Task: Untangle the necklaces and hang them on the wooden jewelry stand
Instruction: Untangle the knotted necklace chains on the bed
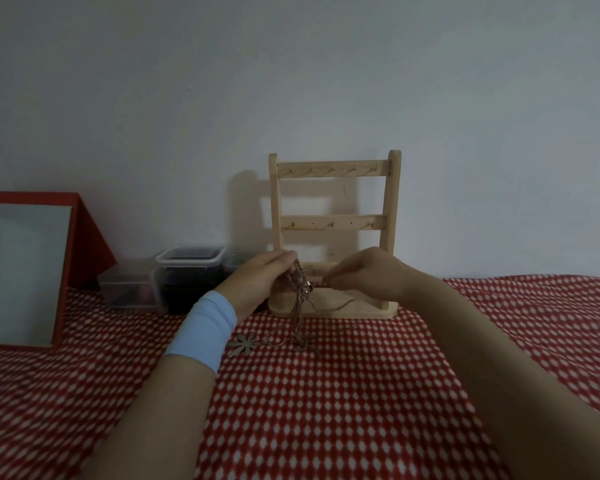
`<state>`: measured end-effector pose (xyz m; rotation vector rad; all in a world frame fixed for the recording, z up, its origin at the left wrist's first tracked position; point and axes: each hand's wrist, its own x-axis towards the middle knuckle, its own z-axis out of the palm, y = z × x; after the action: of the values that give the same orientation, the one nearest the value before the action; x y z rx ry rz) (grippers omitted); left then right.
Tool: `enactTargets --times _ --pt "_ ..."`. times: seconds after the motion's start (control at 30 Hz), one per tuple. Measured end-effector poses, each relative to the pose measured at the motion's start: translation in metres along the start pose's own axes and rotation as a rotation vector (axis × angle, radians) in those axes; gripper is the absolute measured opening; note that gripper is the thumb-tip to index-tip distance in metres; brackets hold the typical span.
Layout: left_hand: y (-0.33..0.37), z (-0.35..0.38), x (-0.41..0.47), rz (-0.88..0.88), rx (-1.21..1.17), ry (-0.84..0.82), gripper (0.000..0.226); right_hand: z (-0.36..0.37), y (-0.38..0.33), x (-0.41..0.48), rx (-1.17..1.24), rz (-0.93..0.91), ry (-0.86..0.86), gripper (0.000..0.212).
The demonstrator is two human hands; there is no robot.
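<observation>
Necklaces [300, 289]: one knotted bunch, held up in front of the wooden jewelry stand's [394, 202] lowest rail. The tails hang down to the red checked cloth [326, 410] on the counter. A flower pendant [242, 345] lies flat on the cloth, attached by a trailing chain. Nothing is on the hooks [332, 167] yet, so I'd say I'm early in the untangling.

My left hand [260, 282] grips the top of the bunch, fingers curled round it. My right hand [364, 275] is just beside the knot, fingertips pinched together. It looks like I've got one fine strand, but it's too thin and dim to confirm.

Risks from here:
- Pulling the pinched strand sideways while my left hand clamps the bunch probably tightens the knot. I need to loosen the grip and feed slack.
- The flower pendant may snag on the cloth or drag through the loops when I lift, adding another twist.
- A thin chain [343, 303] seems to lie on the stand base, just behind the bunch. The hanging tails could catch it.
- The stand looks light and my hands are close to it. A jerk when the knot frees could tip it toward the wall.
- Low light makes the fine links hard to trace, so I could pick the wrong strand.

Off to the left, well apart, are clear plastic containers [187, 261] and a red-framed mirror [21, 271]. A blue wristband [201, 332] is on my left wrist.
</observation>
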<state>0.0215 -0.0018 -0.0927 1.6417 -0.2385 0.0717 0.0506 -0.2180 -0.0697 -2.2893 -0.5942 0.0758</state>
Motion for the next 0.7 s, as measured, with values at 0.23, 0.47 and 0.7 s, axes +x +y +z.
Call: enactTargets --times 0.23,0.47,0.7 --pt "0.006 0.009 0.0 0.059 0.251 -0.027 0.026 0.014 -0.012 -0.002 0.267 -0.043 0.088 0.017" --pt "0.008 0.01 -0.003 0.064 0.202 -0.076 0.026 0.01 0.0 -0.002 0.283 -0.017 -0.086 0.011" --pt "0.013 0.016 -0.008 0.055 0.335 -0.109 0.028 0.007 0.0 -0.003 0.394 0.009 -0.087 0.011"
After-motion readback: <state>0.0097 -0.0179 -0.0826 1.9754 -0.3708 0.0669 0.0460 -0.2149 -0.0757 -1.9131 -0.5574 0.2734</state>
